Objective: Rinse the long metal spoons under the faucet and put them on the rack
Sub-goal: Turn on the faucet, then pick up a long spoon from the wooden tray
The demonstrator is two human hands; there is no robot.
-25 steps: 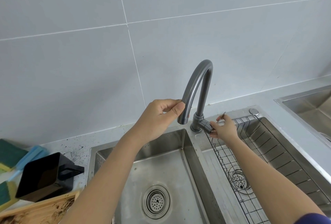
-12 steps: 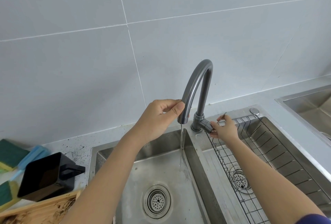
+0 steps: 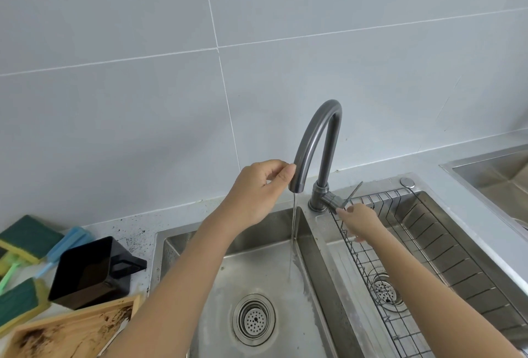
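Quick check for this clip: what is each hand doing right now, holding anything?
Left hand: fingers curled, thumb and fingertips touching the faucet spout; holds no spoon.
Right hand: at the faucet handle; cannot tell its grip.

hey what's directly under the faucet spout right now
A thin stream of water falls from the faucet spout onto the bare floor of the left sink basin, right of its drain. No spoons there.
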